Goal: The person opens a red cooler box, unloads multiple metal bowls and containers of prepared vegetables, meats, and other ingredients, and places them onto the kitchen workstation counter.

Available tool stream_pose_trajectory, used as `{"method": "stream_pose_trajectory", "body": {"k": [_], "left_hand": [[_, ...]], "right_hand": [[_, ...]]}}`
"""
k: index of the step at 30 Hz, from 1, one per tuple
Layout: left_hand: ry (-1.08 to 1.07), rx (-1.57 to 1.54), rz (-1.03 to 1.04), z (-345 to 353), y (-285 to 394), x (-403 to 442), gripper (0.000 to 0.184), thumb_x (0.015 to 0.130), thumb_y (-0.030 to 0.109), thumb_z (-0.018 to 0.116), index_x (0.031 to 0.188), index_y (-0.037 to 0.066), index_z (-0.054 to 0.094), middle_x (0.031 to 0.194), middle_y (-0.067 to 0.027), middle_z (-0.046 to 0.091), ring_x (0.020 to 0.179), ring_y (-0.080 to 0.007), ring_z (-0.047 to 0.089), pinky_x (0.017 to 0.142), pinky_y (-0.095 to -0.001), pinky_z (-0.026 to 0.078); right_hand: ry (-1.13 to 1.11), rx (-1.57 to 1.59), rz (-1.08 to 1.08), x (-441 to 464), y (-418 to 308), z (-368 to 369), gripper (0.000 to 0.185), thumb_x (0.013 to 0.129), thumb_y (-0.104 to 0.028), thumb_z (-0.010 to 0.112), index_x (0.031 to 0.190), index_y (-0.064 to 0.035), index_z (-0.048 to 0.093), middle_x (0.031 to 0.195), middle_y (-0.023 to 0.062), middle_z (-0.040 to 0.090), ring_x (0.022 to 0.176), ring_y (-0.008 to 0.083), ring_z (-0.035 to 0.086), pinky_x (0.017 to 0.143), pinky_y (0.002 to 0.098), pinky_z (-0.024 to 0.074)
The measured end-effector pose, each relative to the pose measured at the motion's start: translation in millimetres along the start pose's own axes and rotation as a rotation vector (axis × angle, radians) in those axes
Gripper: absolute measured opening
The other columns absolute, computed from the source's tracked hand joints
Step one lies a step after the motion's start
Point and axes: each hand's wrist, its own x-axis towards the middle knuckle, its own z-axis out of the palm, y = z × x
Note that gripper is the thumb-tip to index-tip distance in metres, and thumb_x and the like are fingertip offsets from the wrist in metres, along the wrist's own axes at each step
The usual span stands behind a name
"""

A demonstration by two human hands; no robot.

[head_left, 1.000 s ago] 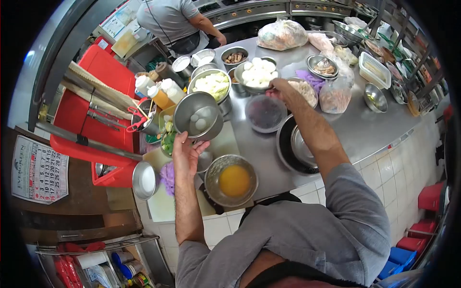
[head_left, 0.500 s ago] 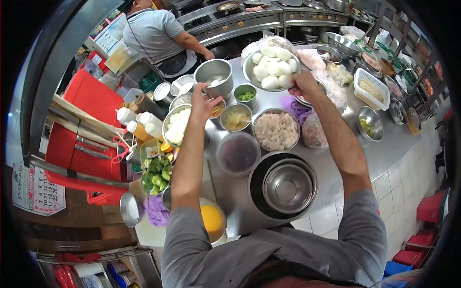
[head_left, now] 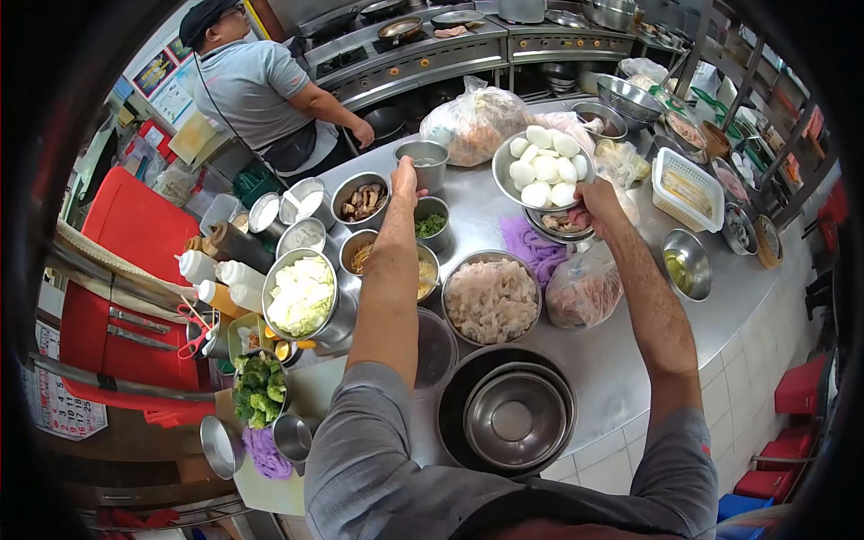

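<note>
My left hand (head_left: 411, 183) has its fingers against the near side of a small metal pot (head_left: 430, 155), thumb at the rim; the grip is partly hidden. With my right hand (head_left: 601, 205) I pinch the rim of a steel bowl (head_left: 507, 187) full of peeled white eggs (head_left: 545, 167). That bowl overlaps another metal bowl holding pieces of meat (head_left: 565, 223). Close to my left hand are a pot of chopped greens (head_left: 431, 225) and a bowl of dark mushrooms (head_left: 364, 202). Below my hands sits a bowl of pale minced meat (head_left: 492, 301).
Stacked steel bowls (head_left: 516, 418) stand at the near edge. Shredded cabbage (head_left: 301, 295), broccoli (head_left: 258, 391) and squeeze bottles (head_left: 196, 266) are at left. A bagged bundle (head_left: 477, 121) lies behind; a white basket (head_left: 688, 189) is at right. A co-worker (head_left: 261, 99) stands across the table.
The small pot has moved away and right with my left hand, uncovering the mushrooms. The egg bowl remains in my right hand. The co-worker's head has come into view as my view shifted.
</note>
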Motion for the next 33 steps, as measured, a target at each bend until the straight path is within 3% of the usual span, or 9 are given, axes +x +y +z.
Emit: {"method": "stream_pose_trajectory", "body": {"k": [4, 7, 14, 16, 18, 20, 26, 28, 33], "left_hand": [[0.152, 0.066, -0.026, -8.7, -11.3, 13.5, 0.048, 0.081, 0.033, 0.041, 0.112, -0.002, 0.051, 0.111, -0.0188, 0.053, 0.095, -0.0323, 0.054, 0.067, -0.0436, 0.049], [0.233, 0.856, 0.31, -20.3, -17.7, 17.3, 0.046, 0.084, 0.032, 0.035, 0.097, -0.004, 0.061, 0.103, -0.0253, 0.057, 0.103, -0.0358, 0.052, 0.091, -0.0377, 0.038], [-0.091, 1.078, 0.44, -81.8, 53.2, -106.7, 0.047, 0.08, 0.037, 0.051, 0.1, -0.005, 0.057, 0.094, -0.0232, 0.06, 0.093, -0.035, 0.057, 0.084, -0.0386, 0.042], [-0.152, 0.996, 0.618, -123.0, 54.8, -138.2, 0.048, 0.083, 0.037, 0.054, 0.11, -0.002, 0.054, 0.094, -0.0158, 0.062, 0.082, -0.0198, 0.06, 0.073, -0.0305, 0.046], [-0.095, 1.192, 0.527, -144.3, 82.8, -226.2, 0.055, 0.083, 0.037, 0.054, 0.121, -0.002, 0.045, 0.108, -0.0176, 0.057, 0.092, -0.0195, 0.058, 0.081, -0.0294, 0.044], [-0.036, 1.023, 0.593, -189.3, 69.6, -277.5, 0.056, 0.082, 0.037, 0.054, 0.121, -0.002, 0.045, 0.109, -0.0189, 0.057, 0.092, -0.0284, 0.059, 0.076, -0.0349, 0.046], [0.183, 0.707, 0.34, -297.4, 21.6, -429.7, 0.053, 0.084, 0.025, 0.058, 0.127, 0.0, 0.039, 0.115, -0.0159, 0.054, 0.094, -0.019, 0.058, 0.079, -0.0293, 0.046], [0.241, 0.499, 0.33, -321.8, 3.1, -478.6, 0.053, 0.086, 0.02, 0.057, 0.128, -0.002, 0.034, 0.12, -0.0109, 0.05, 0.102, -0.0165, 0.052, 0.09, -0.0289, 0.039], [0.479, 0.204, 0.379, -368.8, -51.1, -578.8, 0.049, 0.087, 0.024, 0.054, 0.126, -0.002, 0.038, 0.12, -0.0126, 0.051, 0.1, -0.019, 0.054, 0.082, -0.0299, 0.042]], "right_hand": [[-0.049, 0.035, 0.017, 22.7, 4.2, 30.6, 0.021, 0.071, -0.002, 0.044, 0.088, 0.0101, 0.046, 0.058, 0.0156, 0.054, 0.039, 0.0209, 0.054, 0.027, 0.0275, 0.0403], [-0.013, 0.1, 0.03, 36.8, -1.5, 73.7, 0.022, 0.073, -0.001, 0.044, 0.09, 0.0126, 0.045, 0.061, 0.0166, 0.055, 0.04, 0.0217, 0.055, 0.028, 0.0279, 0.0411], [-0.18, 0.081, 0.05, 83.5, 1.7, 175.8, 0.024, 0.078, -0.003, 0.041, 0.097, 0.0116, 0.044, 0.068, 0.0167, 0.055, 0.042, 0.0197, 0.054, 0.031, 0.0281, 0.0436], [-0.192, 0.07, 0.068, 100.3, 5.9, 205.9, 0.026, 0.079, -0.004, 0.04, 0.099, 0.0113, 0.044, 0.07, 0.0172, 0.056, 0.043, 0.0198, 0.055, 0.032, 0.0282, 0.0443], [-0.164, 0.065, 0.082, 117.4, 16.0, 224.3, 0.028, 0.079, -0.005, 0.04, 0.102, 0.0099, 0.044, 0.073, 0.0179, 0.058, 0.045, 0.0207, 0.057, 0.035, 0.0283, 0.0464], [-0.157, -0.002, 0.108, 124.9, 22.3, 237.3, 0.029, 0.079, -0.007, 0.041, 0.104, 0.0078, 0.044, 0.079, 0.0189, 0.058, 0.051, 0.0224, 0.059, 0.04, 0.0295, 0.0498], [-0.246, 0.01, 0.175, 153.6, 46.5, 248.8, 0.035, 0.081, -0.008, 0.04, 0.115, 0.0022, 0.041, 0.093, 0.0196, 0.057, 0.073, 0.0287, 0.062, 0.057, 0.0341, 0.0553], [-0.309, 0.093, 0.198, 170.0, 57.1, 245.6, 0.03, 0.084, -0.015, 0.044, 0.108, 0.0017, 0.044, 0.09, 0.02, 0.058, 0.069, 0.0274, 0.062, 0.055, 0.0334, 0.055], [-0.302, -0.198, 0.191, 145.6, 44.9, 230.4, 0.045, 0.081, -0.039, 0.057, 0.105, -0.0023, 0.048, 0.08, 0.0118, 0.059, 0.06, 0.0208, 0.059, 0.048, 0.0306, 0.0513]]}}
